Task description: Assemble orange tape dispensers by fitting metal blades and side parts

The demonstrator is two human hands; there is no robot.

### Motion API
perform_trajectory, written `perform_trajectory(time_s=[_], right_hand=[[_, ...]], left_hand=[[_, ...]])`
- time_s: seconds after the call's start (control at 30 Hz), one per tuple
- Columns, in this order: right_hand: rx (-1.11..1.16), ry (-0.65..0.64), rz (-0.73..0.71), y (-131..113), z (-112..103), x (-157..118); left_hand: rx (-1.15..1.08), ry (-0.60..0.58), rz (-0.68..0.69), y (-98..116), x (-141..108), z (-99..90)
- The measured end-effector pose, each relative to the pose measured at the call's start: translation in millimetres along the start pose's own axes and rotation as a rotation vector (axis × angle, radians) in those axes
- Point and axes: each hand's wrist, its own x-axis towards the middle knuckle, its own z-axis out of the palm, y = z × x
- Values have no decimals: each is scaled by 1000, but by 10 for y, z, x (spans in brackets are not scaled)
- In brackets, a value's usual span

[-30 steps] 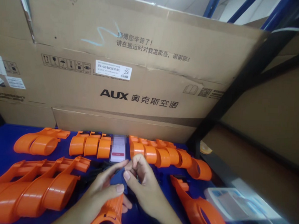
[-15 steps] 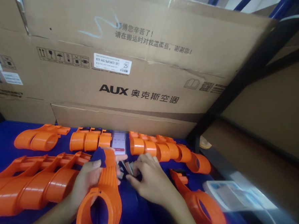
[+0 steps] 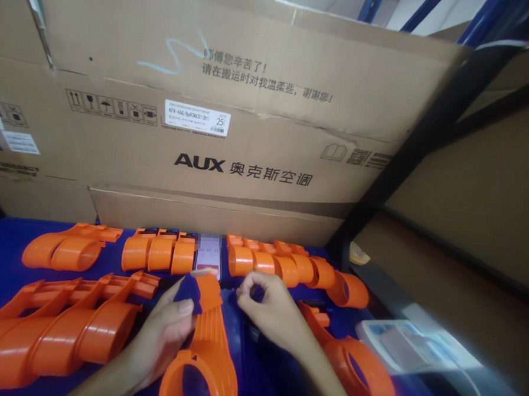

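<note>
My left hand (image 3: 162, 328) is closed around an orange plastic ring holder (image 3: 208, 328), with the thumb pressed on its upper end. The round ring of the holder points down towards me. A dark blue patch (image 3: 189, 292) shows at the top beside my thumb. To the right, my right hand (image 3: 274, 311) hovers over the blue surface, thumb and forefinger pinched together in a loop. Whatever may sit between those fingertips is too small or hidden to make out. The two hands are apart.
Rows of orange ring holders (image 3: 57, 335) lie at left and along the back (image 3: 287, 271); another holder (image 3: 361, 374) lies at right. A phone (image 3: 208, 259) stands at the back. Behind rises a large cardboard box (image 3: 246, 203). A white device with a cable (image 3: 399, 341) sits at far right.
My left hand and the orange holder have shifted right and slightly down. My right hand has drawn away from the small grey pieces by the holder, its fingertips now pinched.
</note>
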Motion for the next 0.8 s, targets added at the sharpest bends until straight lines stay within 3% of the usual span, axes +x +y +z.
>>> perform_trajectory(time_s=[0.1,0.2,0.37,0.53,0.67,0.8], right_hand=[[204,105,45,8,9,26],[352,156,53,-36,14,28],[550,-44,50,-185,37,-23],[610,-142,36,-218,148,-69],[651,-160,50,-178,191,-82],[590,-127,-27,-200,70,-98]], left_hand=[[-129,-85,-99,-30,-21,-25],[-150,-108,-107,-37,-31,-56],[-201,-121,-22,-17,-35,-26],[-275,-137,16,49,-29,11],[-278,-161,-3,7,-29,-63],[-226,-123,147,-128,-2,-169]])
